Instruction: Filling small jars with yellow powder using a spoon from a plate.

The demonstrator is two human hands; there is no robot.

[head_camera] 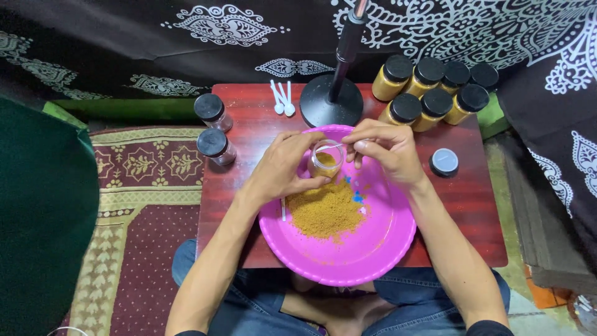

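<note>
My left hand [283, 168] grips a small clear jar [326, 163] partly filled with yellow-brown powder, holding it over a pink plate [367, 249]. My right hand [385, 149] pinches a small white spoon [334, 146] whose bowl sits at the jar's mouth. A heap of the same yellow-brown powder [324, 210] lies on the plate below the jar, with a few blue specks beside it. The plate rests on a small red wooden table [472, 205].
Several filled jars with black lids [429, 93] stand at the table's back right. Two empty lidded jars [214, 130] stand at the left. A loose black lid [444, 162], spare white spoons [281, 98] and a black stand base [331, 99] also sit on the table.
</note>
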